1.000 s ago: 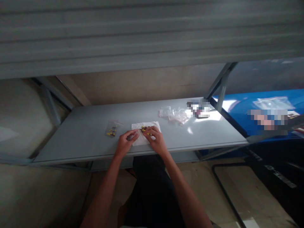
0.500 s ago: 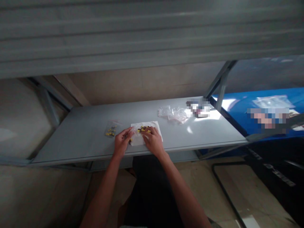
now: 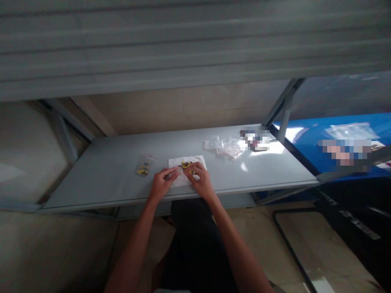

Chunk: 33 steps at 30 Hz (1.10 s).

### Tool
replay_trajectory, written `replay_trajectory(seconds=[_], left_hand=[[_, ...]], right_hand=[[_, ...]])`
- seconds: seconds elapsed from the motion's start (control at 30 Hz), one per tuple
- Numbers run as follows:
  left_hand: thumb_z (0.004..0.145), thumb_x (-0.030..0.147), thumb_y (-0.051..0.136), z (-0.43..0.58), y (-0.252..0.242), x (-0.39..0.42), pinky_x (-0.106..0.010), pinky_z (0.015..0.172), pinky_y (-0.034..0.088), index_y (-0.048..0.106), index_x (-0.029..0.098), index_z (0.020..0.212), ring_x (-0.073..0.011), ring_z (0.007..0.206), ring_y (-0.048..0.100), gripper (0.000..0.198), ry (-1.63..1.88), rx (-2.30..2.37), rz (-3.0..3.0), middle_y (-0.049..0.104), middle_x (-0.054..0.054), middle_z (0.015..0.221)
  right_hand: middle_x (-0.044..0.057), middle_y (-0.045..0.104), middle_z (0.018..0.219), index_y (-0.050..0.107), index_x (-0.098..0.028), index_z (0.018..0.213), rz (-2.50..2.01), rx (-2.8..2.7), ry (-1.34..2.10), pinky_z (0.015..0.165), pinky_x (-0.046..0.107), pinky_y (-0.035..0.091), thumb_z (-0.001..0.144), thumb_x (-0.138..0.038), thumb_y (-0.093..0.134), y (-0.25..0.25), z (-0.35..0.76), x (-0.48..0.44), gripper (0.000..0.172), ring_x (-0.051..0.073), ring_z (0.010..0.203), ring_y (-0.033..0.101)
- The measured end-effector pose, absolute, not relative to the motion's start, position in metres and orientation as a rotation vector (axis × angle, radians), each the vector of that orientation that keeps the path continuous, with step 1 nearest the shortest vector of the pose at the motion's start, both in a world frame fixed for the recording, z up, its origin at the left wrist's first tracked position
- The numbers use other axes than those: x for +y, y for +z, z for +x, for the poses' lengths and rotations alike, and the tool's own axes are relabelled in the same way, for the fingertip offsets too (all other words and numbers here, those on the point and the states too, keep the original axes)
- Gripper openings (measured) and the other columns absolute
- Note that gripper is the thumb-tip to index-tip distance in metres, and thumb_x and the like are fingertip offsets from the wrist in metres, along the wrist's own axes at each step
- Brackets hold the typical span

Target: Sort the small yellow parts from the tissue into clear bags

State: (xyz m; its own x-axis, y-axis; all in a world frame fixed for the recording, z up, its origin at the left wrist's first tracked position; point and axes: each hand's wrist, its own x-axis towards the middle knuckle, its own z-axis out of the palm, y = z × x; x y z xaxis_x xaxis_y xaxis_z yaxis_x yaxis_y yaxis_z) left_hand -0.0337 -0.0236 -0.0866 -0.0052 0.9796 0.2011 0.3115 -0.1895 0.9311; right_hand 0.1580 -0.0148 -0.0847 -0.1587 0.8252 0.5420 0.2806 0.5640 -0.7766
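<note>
Over a white cloth or paper sheet (image 3: 174,162), my two hands meet with fingertips close together. My left hand (image 3: 161,184) is closed on a small clear plastic bag (image 3: 180,171), its thumb and fingers pinching it. At the mouth side of that bag, my right hand (image 3: 202,181) has its fingers curled into a pinch; what lies between them is too small and blurred to name. Just beyond the fingertips sits a pile of small yellow and dark pieces (image 3: 187,164) on the sheet, partly hidden by my right hand.
A clear bag with yellow and dark pieces (image 3: 143,167) lies left on the grey table (image 3: 104,171). Several clear bags (image 3: 227,147) lie farther right. A metal panel (image 3: 183,44) hangs overhead, grey posts (image 3: 284,110) flank the table, and a blue table (image 3: 308,142) adjoins.
My left hand has shifted right, bringing the bag up to my right hand. My right hand's fingers have drawn off the pile into a pinch beside the bag.
</note>
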Motion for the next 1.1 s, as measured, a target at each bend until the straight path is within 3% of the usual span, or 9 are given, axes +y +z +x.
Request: replay_trajectory(seconds=[0.27,0.43,0.6,0.87,1.1], left_hand=[[0.085,0.047,0.070,-0.035,-0.086,-0.024,-0.038,0.101,0.049,0.076,0.020,0.113,-0.0250,0.110,0.068,0.039,1.221,1.386,1.564,0.076,-0.009,0.116],[0.085,0.048,0.070,-0.038,-0.089,-0.024,-0.038,0.102,0.049,0.075,0.020,0.115,-0.0257,0.113,0.068,0.042,1.284,1.399,1.486,0.075,-0.010,0.119],[0.083,0.048,0.071,-0.038,-0.090,-0.025,-0.038,0.100,0.050,0.076,0.020,0.115,-0.0262,0.112,0.069,0.042,1.296,1.400,1.457,0.075,-0.011,0.118],[0.082,0.048,0.072,-0.036,-0.088,-0.025,-0.038,0.101,0.050,0.077,0.021,0.111,-0.0259,0.109,0.069,0.040,1.251,1.394,1.525,0.076,-0.009,0.115],[0.084,0.047,0.071,-0.036,-0.087,-0.024,-0.038,0.101,0.049,0.077,0.021,0.112,-0.0262,0.110,0.068,0.038,1.198,1.367,1.635,0.075,-0.010,0.116]], right_hand=[[0.007,0.067,0.107,0.072,-0.024,0.112,-1.003,-1.789,0.519,0.095,0.040,0.049,0.097,-0.017,0.054,-0.092,0.157,-0.015,0.025,0.023,0.105,0.058],[0.010,0.064,0.105,0.074,-0.023,0.103,-1.254,-1.805,0.298,0.091,0.043,0.049,0.090,-0.011,0.058,-0.099,0.155,-0.016,0.024,0.028,0.102,0.053],[0.012,0.063,0.107,0.074,-0.022,0.096,-1.352,-1.891,0.249,0.090,0.045,0.049,0.092,-0.014,0.059,-0.098,0.149,-0.016,0.017,0.030,0.104,0.050],[0.008,0.063,0.105,0.072,-0.024,0.099,-1.080,-1.769,0.488,0.092,0.038,0.050,0.096,-0.025,0.059,-0.092,0.153,-0.015,0.013,0.023,0.103,0.058],[0.007,0.063,0.103,0.073,-0.023,0.098,-0.907,-1.704,0.656,0.080,0.031,0.052,0.097,-0.031,0.059,-0.086,0.155,-0.018,0.016,0.019,0.097,0.061]])
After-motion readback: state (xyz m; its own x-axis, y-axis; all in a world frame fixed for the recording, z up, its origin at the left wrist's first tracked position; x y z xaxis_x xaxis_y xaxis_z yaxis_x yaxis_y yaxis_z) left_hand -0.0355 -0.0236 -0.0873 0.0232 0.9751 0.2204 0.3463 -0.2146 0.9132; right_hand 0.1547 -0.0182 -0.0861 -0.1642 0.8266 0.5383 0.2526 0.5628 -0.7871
